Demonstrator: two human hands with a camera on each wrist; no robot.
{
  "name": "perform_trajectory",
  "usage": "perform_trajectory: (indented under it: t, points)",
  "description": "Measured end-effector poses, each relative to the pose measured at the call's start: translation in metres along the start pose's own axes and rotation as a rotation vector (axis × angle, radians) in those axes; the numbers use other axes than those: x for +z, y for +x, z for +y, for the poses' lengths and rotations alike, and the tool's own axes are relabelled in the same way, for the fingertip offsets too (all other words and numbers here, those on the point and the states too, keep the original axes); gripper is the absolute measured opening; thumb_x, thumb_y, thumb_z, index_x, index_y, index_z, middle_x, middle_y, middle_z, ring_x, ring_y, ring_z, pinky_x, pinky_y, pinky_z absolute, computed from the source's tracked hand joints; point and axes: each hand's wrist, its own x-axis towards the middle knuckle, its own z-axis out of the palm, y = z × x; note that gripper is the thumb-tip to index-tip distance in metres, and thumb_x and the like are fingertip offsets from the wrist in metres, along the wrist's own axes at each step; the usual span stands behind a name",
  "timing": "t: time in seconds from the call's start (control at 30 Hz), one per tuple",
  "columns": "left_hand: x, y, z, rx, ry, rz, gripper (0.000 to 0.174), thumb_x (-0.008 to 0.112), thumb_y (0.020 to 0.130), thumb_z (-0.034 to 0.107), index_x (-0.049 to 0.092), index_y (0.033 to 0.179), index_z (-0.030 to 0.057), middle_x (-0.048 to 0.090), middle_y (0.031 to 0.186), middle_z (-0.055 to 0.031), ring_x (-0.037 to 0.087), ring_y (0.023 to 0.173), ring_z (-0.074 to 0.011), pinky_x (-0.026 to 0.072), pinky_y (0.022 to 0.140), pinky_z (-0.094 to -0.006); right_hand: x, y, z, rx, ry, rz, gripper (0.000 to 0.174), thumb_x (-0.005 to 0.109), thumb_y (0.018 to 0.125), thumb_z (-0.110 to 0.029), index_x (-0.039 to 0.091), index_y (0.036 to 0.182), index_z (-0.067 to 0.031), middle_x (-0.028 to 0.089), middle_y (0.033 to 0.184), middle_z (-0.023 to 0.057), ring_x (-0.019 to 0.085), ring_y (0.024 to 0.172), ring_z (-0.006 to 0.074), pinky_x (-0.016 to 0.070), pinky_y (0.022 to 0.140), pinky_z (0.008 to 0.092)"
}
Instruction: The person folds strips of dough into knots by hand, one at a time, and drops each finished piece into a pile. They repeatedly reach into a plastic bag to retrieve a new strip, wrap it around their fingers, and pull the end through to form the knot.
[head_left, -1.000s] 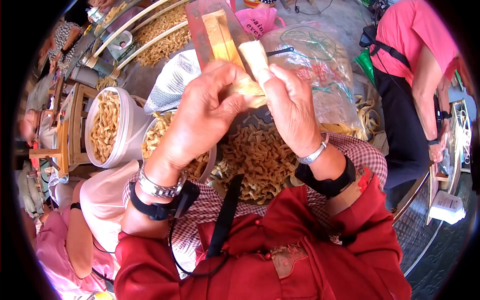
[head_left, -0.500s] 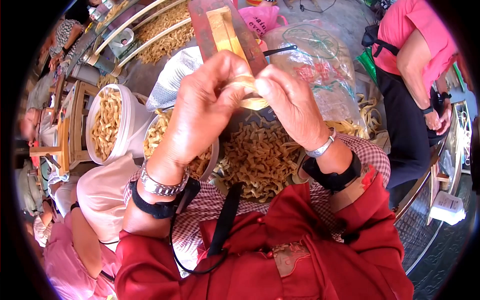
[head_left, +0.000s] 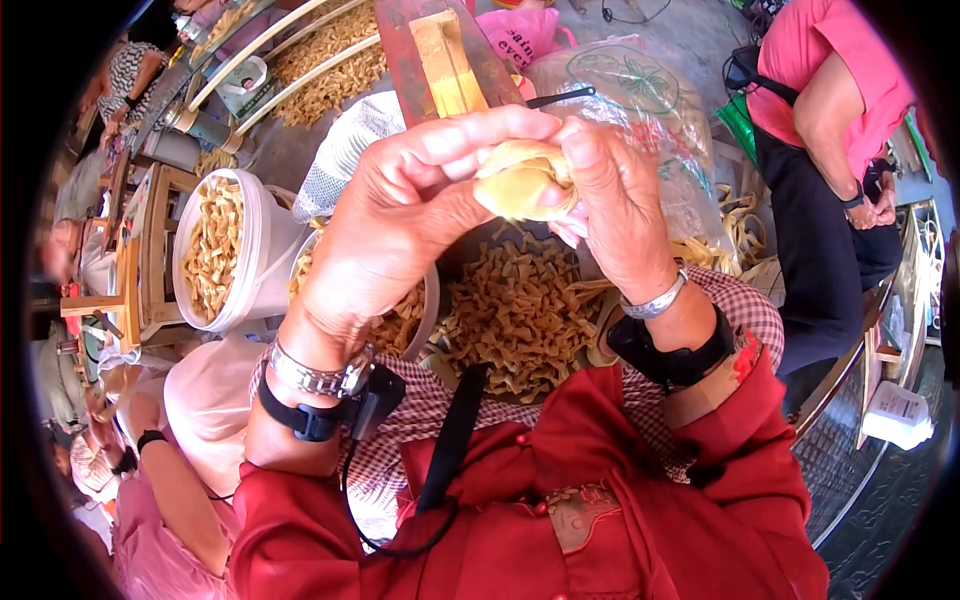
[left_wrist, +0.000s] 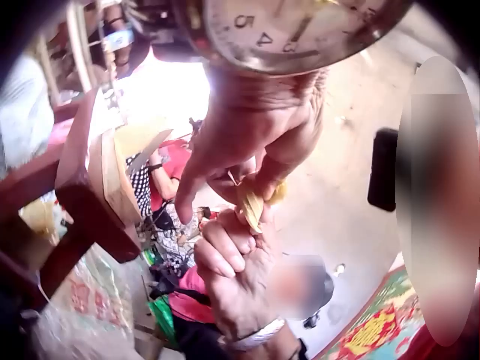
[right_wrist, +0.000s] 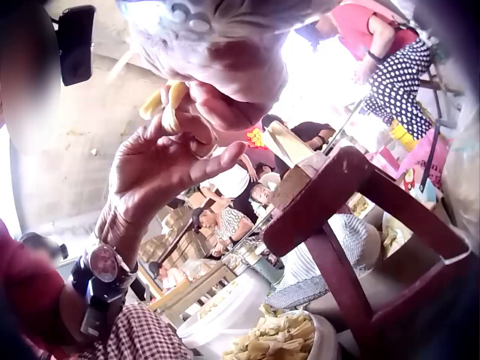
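Between my two hands a yellow strip of bean curd skin (head_left: pixel 523 180) is bent into a rounded loop. My left hand (head_left: pixel 395 205) pinches its left side with the thumb, the fingers arching over the top. My right hand (head_left: pixel 628 205) grips the other side, thumb up against the loop. In the left wrist view the strip (left_wrist: pixel 253 206) shows where the fingertips of both hands meet. Below the hands lies a heap of small knotted pieces (head_left: pixel 515 315) in a basin at my lap. Beyond them, a stack of flat yellow strips (head_left: pixel 440 60) rests on a dark red bench (head_left: pixel 397 55).
To the left stand a white bucket of knotted pieces (head_left: pixel 212 245) and a white mesh bag (head_left: pixel 350 155). A large clear plastic bag (head_left: pixel 640 110) lies to the right of the bench. One seated person in pink (head_left: pixel 830 70) is on the right, another (head_left: pixel 180 480) on the left.
The strip's loose end stood up from my right hand; the strip has since been drawn across and bent into a loop. My left fingers have spread wider. The right-hand person's hands have come together.
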Motion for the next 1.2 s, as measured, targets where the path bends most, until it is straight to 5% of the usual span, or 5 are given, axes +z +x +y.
perform_trajectory:
  t: [0.13,0.43,0.7,1.0,1.2]
  points:
    - [0.003,0.007,-0.012,0.450,0.918,0.067,0.035,0.058,0.088,0.007,0.055,0.123,0.0022,0.058,0.099,-0.0115,0.055,0.092,-0.0228,0.0429,0.086,-0.0325,0.002,-0.004,0.003,0.091,0.059,-0.018,0.037,0.047,0.096,-0.035,0.058,0.087,-0.0007,0.050,0.062,-0.0016,0.044,0.052,0.0045,0.0351,0.046,0.0211]
    - [0.009,0.003,-0.020,-0.056,0.214,0.093,0.038,0.046,0.097,0.032,0.058,0.116,0.0021,0.062,0.092,-0.0089,0.059,0.082,-0.0181,0.0472,0.081,-0.0313,0.006,-0.003,0.009,-0.068,-0.177,0.104,0.037,0.037,0.099,-0.037,0.043,0.110,-0.0020,0.064,0.085,0.0066,0.059,0.073,0.0093,0.0475,0.059,0.0227]
    - [-0.003,0.007,-0.016,-0.078,-0.522,-0.046,0.043,0.042,0.097,0.032,0.052,0.117,-0.0055,0.058,0.107,-0.0152,0.056,0.075,-0.0191,0.0534,0.079,-0.0486,-0.017,-0.014,0.014,0.031,-0.118,0.258,0.044,0.033,0.098,-0.047,0.053,0.096,-0.0077,0.048,0.071,-0.0031,0.041,0.056,0.0035,0.0323,0.047,0.0181]
    - [-0.003,0.003,-0.011,-0.099,-0.096,0.223,0.061,0.040,0.094,0.050,0.052,0.116,-0.0060,0.057,0.092,-0.0082,0.053,0.065,-0.0110,0.0573,0.062,-0.0339,-0.021,-0.018,0.008,-0.178,-0.678,0.045,0.016,0.068,0.084,-0.018,0.063,0.083,-0.0025,0.055,0.062,0.0067,0.051,0.053,0.0122,0.0396,0.050,0.0264]
    - [0.003,0.000,-0.013,-0.186,0.110,0.349,0.029,0.060,0.090,0.029,0.061,0.095,-0.0003,0.052,0.063,0.0013,0.037,0.042,-0.0029,0.0351,0.038,-0.0184,-0.019,-0.015,0.008,-0.296,-0.762,0.012,0.014,0.068,0.082,-0.015,0.062,0.081,-0.0028,0.057,0.063,0.0093,0.054,0.053,0.0217,0.0416,0.050,0.0305]
